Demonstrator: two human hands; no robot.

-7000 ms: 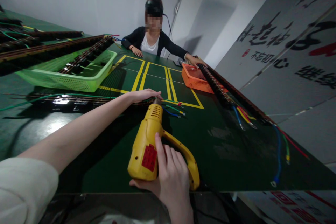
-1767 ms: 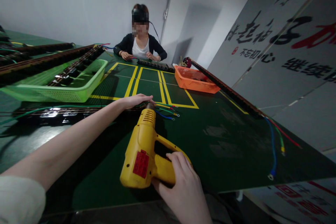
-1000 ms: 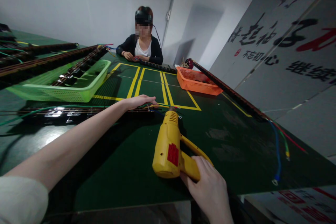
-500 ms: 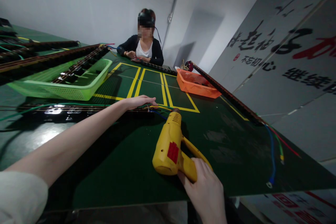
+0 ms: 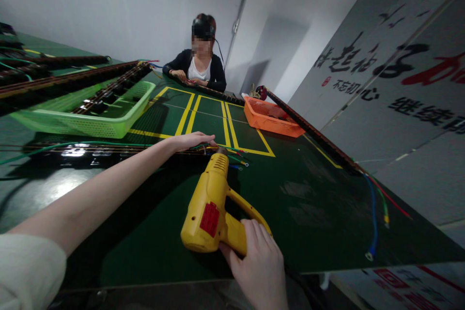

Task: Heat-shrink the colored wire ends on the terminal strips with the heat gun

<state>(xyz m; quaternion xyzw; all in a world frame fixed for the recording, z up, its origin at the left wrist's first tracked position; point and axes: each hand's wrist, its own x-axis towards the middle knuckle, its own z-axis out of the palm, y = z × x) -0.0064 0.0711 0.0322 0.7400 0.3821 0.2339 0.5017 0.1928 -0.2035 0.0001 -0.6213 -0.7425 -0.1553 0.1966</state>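
Observation:
In my right hand (image 5: 259,261) is a yellow heat gun (image 5: 205,208), its handle wrapped by my fingers. Its metal nozzle (image 5: 222,150) points away from me, at coloured wires (image 5: 236,156) with ring terminals on their ends. These wires come out of the right end of a long dark strip assembly (image 5: 119,151) lying across the table. My left hand (image 5: 192,141) is at that end, closed around the wires, with its fingertips partly hidden. The nozzle is just right of my left fingers.
A green basket (image 5: 141,106) holding a similar strip stands at the left, with more strips (image 5: 61,80) behind. An orange basket (image 5: 272,123) is at the right, and a long strip (image 5: 316,133) leans over it. Across the green table (image 5: 327,247), a person (image 5: 199,65) handles another strip.
My right hand has moved the heat gun left, bringing the nozzle close to my left fingers. The wire ends right of the nozzle now show. My left hand stays in place.

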